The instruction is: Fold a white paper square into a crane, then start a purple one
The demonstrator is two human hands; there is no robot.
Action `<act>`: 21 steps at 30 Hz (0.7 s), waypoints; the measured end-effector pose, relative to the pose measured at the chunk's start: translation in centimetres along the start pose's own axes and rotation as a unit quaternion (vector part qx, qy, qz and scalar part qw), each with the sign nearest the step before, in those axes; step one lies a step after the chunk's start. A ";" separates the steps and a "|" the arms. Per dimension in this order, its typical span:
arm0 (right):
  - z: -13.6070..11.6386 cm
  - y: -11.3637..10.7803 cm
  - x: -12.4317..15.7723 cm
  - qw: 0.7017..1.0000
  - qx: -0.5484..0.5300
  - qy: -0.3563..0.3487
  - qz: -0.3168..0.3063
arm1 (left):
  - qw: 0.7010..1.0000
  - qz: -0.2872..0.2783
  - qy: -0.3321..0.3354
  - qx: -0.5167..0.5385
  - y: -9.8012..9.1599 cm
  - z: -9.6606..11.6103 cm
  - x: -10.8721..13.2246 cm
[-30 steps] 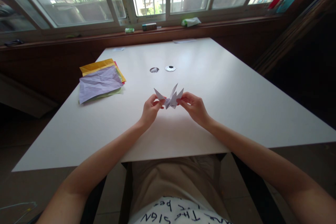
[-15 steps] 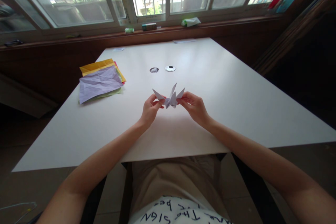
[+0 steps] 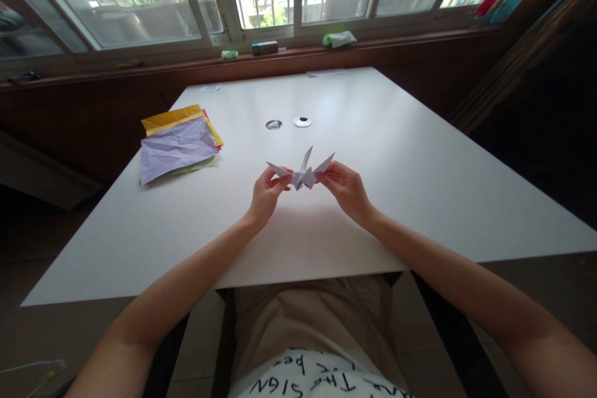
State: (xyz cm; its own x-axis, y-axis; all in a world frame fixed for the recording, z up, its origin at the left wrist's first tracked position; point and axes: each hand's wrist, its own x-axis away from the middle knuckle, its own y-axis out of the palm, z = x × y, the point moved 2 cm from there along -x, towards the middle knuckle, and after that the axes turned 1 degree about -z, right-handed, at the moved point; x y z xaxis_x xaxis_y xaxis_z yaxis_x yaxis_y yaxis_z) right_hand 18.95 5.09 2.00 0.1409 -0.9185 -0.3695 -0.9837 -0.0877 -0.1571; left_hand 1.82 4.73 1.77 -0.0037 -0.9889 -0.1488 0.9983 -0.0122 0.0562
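A pale lilac-white origami crane (image 3: 303,176) is held up over the near middle of the white table (image 3: 420,199). My left hand (image 3: 269,191) pinches its left wing between thumb and fingers. On the other side, my right hand (image 3: 346,186) has the right wing in a similar pinch. Both wings slant outward and upward, and one thin point rises from the crane's middle. The fingertips behind the wings are partly hidden.
At the table's left lies a stack of paper sheets (image 3: 180,146), creased lilac on top, with yellow, green and red beneath. Beyond the crane are two round discs, a left one (image 3: 273,125) and a right one (image 3: 302,122). Small packets (image 3: 339,39) rest on the windowsill.
The crane's wings have spread wider apart and lean lower to the sides. Its body sits slightly higher between my hands, which have barely moved.
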 end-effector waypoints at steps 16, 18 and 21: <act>0.1 0.2 -0.4 0.996 -0.082 0.016 0.031 | 0.999 0.011 -0.011 0.035 -0.1 0.0 -0.1; 0.0 0.2 -0.4 0.995 -0.087 0.018 0.034 | 0.999 0.013 -0.011 0.038 0.0 0.0 -0.1; 0.0 0.2 -0.5 0.995 -0.087 0.020 0.038 | 0.999 0.016 -0.014 0.046 -0.1 0.0 -0.1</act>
State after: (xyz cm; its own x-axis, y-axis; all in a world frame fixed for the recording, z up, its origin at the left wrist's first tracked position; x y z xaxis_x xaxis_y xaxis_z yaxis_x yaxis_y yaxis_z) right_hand 18.72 5.49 2.14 0.0632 -0.9392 -0.3376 -0.9964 -0.0788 0.0327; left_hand 1.75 4.87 1.74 0.0253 -0.9926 -0.1186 0.9884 0.0070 0.1517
